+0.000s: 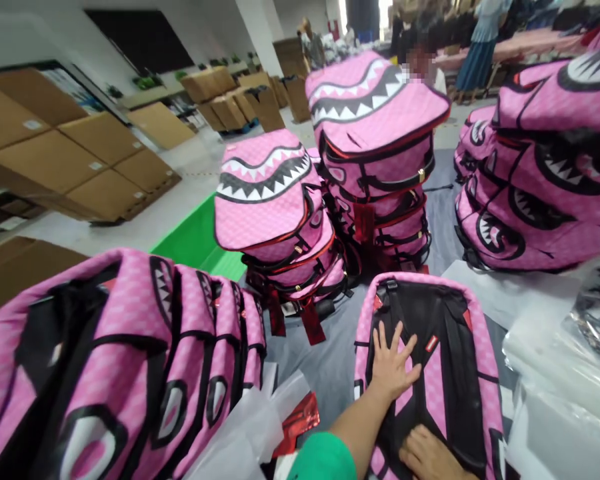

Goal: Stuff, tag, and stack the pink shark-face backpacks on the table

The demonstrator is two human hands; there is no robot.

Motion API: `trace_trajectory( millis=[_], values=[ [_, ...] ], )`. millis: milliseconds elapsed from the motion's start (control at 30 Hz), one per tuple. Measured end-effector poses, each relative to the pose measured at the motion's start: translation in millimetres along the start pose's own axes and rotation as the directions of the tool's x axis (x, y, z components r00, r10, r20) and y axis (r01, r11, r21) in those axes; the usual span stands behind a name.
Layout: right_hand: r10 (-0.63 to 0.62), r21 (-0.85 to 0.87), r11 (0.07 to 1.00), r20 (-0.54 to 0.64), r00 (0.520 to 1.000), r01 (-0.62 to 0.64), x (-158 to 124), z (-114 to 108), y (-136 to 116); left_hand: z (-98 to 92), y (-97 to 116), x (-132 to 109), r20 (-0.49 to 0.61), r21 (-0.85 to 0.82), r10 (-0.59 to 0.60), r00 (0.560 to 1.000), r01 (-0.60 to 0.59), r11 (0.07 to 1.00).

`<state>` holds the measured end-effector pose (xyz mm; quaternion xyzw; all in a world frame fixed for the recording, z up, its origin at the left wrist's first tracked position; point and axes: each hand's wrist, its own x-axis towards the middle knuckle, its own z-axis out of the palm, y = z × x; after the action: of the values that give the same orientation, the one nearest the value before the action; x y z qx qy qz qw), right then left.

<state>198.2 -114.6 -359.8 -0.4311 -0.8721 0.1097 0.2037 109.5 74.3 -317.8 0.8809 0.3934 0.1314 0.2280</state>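
A pink backpack point(445, 320) with a black quilted back panel and red tabs lies flat in front of me, back panel up. My left hand point(393, 367), in a green sleeve, presses palm down on it with the fingers spread. My right hand point(427, 457) rests flat on the lower part of the same backpack, partly cut off by the frame's bottom edge. Stacks of pink shark-mouth backpacks point(375, 120) stand beyond it, with a shorter stack point(263, 187) to their left. A row of backpacks on edge point(130, 333) fills the lower left, and a large pile point(545, 180) fills the right.
Clear plastic bags point(560, 353) lie to the right of the backpack, and white film with a red packet point(297, 417) lies to its left. A grey sheet point(330, 353) covers the floor. Cardboard boxes point(65, 153) stand at left, a green panel point(195, 240) behind, and people point(480, 47) far back.
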Motion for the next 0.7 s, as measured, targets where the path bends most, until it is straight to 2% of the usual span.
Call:
trace_trajectory(
  millis=[67,133,167,200,233,300,367,467,600,700],
  values=[
    [-0.034,0.003,0.999,-0.076,0.997,0.034,10,-23,11,-2.7,0,-7,0.009,-0.006,0.001,1.000,-0.001,1.000],
    [-0.057,-0.041,0.998,-0.162,0.985,0.051,26,-58,36,-4.9,0,-19,0.024,0.006,0.003,1.000,-0.003,1.000],
    [-0.035,-0.089,0.996,-0.213,0.976,0.016,36,-75,53,-5.2,0,-25,0.030,0.015,0.002,1.000,-0.002,1.000],
    [0.003,-0.159,0.986,-0.302,0.953,-0.053,47,-92,73,-5.1,0,-31,0.031,0.022,-0.002,1.000,0.001,1.000],
    [0.088,-0.214,0.961,-0.359,0.929,-0.173,58,-105,93,-4.3,-1,-36,0.024,0.030,-0.005,1.000,0.005,1.000],
    [0.234,-0.291,0.880,-0.424,0.875,-0.376,78,-118,130,-1.4,-4,-44,0.004,0.053,0.018,1.000,-0.018,0.998],
    [0.303,-0.333,0.816,-0.449,0.841,-0.472,90,-114,157,3.0,-8,-47,-0.024,0.092,0.068,0.997,-0.066,0.994],
    [0.300,-0.365,0.795,-0.458,0.837,-0.485,93,-90,180,9.4,-17,-44,-0.038,0.143,0.119,0.992,-0.113,0.983],
    [0.315,-0.351,0.800,-0.446,0.838,-0.487,85,-66,190,9.5,-21,-35,-0.001,0.151,0.112,0.994,-0.111,0.982],
    [0.345,-0.307,0.805,-0.453,0.822,-0.507,79,-60,193,3.5,-10,-23,-0.001,0.124,0.103,0.995,-0.102,0.987]
  ],
)
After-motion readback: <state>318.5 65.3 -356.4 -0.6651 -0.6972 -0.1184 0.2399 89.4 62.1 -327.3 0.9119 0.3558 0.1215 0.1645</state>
